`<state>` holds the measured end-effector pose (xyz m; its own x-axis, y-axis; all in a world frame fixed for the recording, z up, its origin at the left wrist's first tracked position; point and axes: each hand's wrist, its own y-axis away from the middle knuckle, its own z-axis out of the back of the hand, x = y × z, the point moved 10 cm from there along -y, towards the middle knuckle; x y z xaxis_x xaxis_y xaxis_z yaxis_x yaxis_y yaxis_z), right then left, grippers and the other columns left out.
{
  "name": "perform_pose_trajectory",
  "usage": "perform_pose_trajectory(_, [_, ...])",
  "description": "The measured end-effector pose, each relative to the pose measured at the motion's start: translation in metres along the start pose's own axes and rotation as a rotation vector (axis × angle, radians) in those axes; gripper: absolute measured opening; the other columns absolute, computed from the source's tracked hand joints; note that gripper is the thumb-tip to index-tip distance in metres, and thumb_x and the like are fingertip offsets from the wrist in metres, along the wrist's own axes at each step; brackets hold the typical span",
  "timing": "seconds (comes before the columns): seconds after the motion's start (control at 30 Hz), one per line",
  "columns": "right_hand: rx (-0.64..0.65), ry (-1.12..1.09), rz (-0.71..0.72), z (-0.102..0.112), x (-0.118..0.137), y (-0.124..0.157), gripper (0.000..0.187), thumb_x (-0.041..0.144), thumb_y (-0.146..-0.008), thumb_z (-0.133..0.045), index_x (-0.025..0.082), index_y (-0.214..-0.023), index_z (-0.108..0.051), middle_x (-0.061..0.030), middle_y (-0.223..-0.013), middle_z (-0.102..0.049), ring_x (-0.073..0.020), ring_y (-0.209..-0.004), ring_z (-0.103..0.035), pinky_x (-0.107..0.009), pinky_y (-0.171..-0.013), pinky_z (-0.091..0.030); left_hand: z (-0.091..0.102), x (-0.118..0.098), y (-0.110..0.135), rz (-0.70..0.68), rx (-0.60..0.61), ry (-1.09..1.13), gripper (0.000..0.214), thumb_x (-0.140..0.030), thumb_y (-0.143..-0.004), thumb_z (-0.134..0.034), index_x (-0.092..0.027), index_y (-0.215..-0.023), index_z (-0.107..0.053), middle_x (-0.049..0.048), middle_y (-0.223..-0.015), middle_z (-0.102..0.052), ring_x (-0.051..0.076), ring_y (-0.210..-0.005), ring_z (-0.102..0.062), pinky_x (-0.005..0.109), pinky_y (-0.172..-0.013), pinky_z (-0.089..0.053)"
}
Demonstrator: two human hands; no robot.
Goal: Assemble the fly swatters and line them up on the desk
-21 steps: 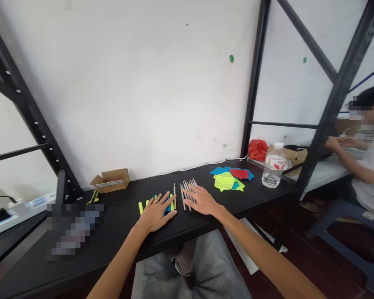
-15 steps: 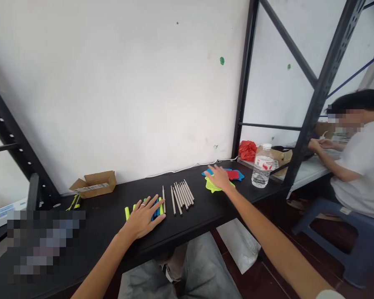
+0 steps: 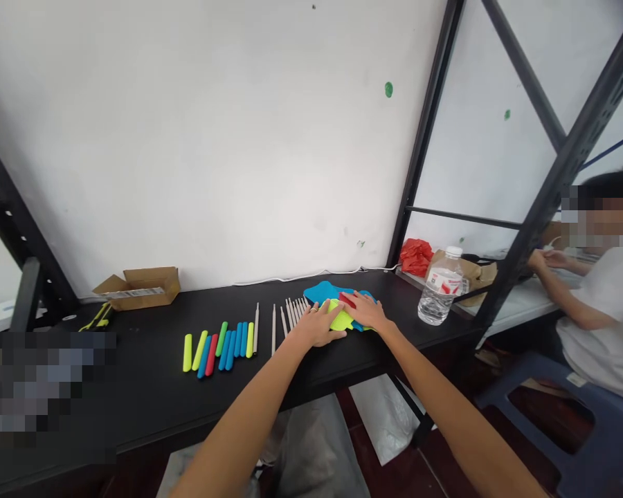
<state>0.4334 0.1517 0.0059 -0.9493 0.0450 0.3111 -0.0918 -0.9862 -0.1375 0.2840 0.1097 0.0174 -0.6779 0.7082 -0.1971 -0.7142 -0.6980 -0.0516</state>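
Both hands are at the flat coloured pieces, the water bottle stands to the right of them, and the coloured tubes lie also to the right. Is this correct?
Not entirely: the coloured tubes lie to the left of the flat coloured pieces, as the head view shows. The left hand and right hand are at those pieces, and the water bottle stands to their right.

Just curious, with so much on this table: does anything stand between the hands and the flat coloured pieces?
Nothing visible: the left hand and right hand are both at the flat coloured pieces. The plastic bottle stands off to the right; the grey sticks lie to the left.
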Motion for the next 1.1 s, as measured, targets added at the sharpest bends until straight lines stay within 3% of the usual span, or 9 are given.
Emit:
perform_pose_trajectory(0.17, [-0.242,-0.213,-0.080,0.035,-0.039,0.007,0.068,0.068,-0.093,-0.022,0.027,-0.138,-0.053,-0.0079,-0.137,-0.057,-0.0319,-0.126,-0.051,-0.047,-0.103,-0.039,0.002,0.002,-0.015,-0.034,0.022,0.052,0.119,-0.087,-0.060,-0.055,-0.033,-0.155,-0.008,0.0096,-0.163,-0.001,0.043,-0.147,-0.010,0.057,-0.116,-0.016])
perform_pose_trajectory(0.27, [-0.214,-0.191,-0.091,0.033,-0.053,0.010,0.064,0.064,-0.093,-0.030,0.025,-0.137,-0.055,-0.0097,-0.131,-0.061,-0.0327,-0.123,-0.053,-0.046,-0.101,-0.040,0.005,0.014,-0.031,0.060,0.064,0.042,0.138,-0.086,-0.045,-0.066,-0.030,-0.156,-0.005,0.0131,-0.163,0.003,0.047,-0.146,0.002,0.065,-0.114,-0.003])
perform_pose_trajectory(0.37, [-0.187,-0.223,-0.003,0.027,-0.046,0.014,0.057,0.062,-0.092,-0.037,0.028,-0.132,-0.059,-0.0072,-0.127,-0.064,-0.0306,-0.117,-0.058,-0.043,-0.096,-0.045,-0.005,0.020,-0.050,0.133,0.165,0.065,0.145,-0.085,-0.038,-0.069,-0.029,-0.156,-0.006,0.0169,-0.162,-0.007,0.050,-0.145,0.000,0.073,-0.109,0.002])
perform_pose_trajectory(0.47, [-0.222,-0.270,0.072,0.028,-0.040,0.017,0.047,0.055,-0.089,-0.047,0.028,-0.123,-0.065,-0.0044,-0.126,-0.065,-0.0284,-0.115,-0.059,-0.039,-0.094,-0.046,-0.007,0.006,-0.062,0.062,0.130,0.113,0.142,-0.084,-0.039,-0.070,-0.031,-0.155,-0.009,0.0153,-0.162,-0.012,0.048,-0.145,-0.008,0.067,-0.112,-0.013])
perform_pose_trajectory(0.57, [-0.272,-0.341,0.090,0.033,-0.041,0.018,0.043,0.049,-0.086,-0.053,0.026,-0.120,-0.066,-0.0049,-0.124,-0.065,-0.0272,-0.113,-0.060,-0.037,-0.096,-0.045,-0.005,-0.002,-0.065,0.038,0.084,0.111,0.140,-0.084,-0.042,-0.069,-0.031,-0.155,-0.006,0.0133,-0.163,-0.002,0.047,-0.145,-0.008,0.061,-0.113,-0.021])
perform_pose_trajectory(0.67, [-0.312,-0.490,0.082,0.040,-0.046,0.020,0.043,0.049,-0.089,-0.048,0.025,-0.120,-0.066,-0.0049,-0.121,-0.067,-0.0246,-0.110,-0.062,-0.035,-0.095,-0.047,-0.003,0.005,-0.066,0.102,0.077,0.046,0.141,-0.084,-0.042,-0.070,-0.034,-0.155,-0.001,0.0113,-0.163,0.008,0.048,-0.145,0.004,0.065,-0.113,-0.012])
perform_pose_trajectory(0.8, [-0.323,-0.633,0.055,0.045,-0.049,0.025,0.047,0.050,-0.094,-0.036,0.027,-0.126,-0.062,-0.0035,-0.122,-0.067,-0.0232,-0.108,-0.064,-0.035,-0.094,-0.048,-0.008,0.012,-0.069,0.171,0.137,0.025,0.138,-0.083,-0.047,-0.068,-0.033,-0.155,0.001,0.0161,-0.163,-0.001,0.049,-0.145,0.001,0.071,-0.110,-0.005])
perform_pose_trajectory(0.93, [-0.313,-0.598,0.132,0.047,-0.039,0.028,0.046,0.053,-0.093,-0.041,0.028,-0.124,-0.064,-0.0019,-0.128,-0.064,-0.0240,-0.118,-0.058,-0.036,-0.102,-0.043,-0.007,-0.009,-0.074,0.068,0.093,0.048,0.129,-0.083,-0.053,-0.064,-0.034,-0.154,-0.001,0.0137,-0.163,0.000,0.043,-0.147,-0.007,0.065,-0.113,-0.012])
perform_pose_trajectory(1.1, [-0.312,-0.545,0.118,0.041,-0.039,0.023,0.052,0.054,-0.095,-0.035,0.024,-0.130,-0.059,-0.0053,-0.135,-0.059,-0.0236,-0.127,-0.052,-0.037,-0.108,-0.036,-0.008,-0.009,-0.073,0.144,0.086,-0.002,0.123,-0.079,-0.057,-0.064,-0.035,-0.154,-0.002,0.0127,-0.163,0.004,0.047,-0.145,-0.007,0.070,-0.110,-0.001])
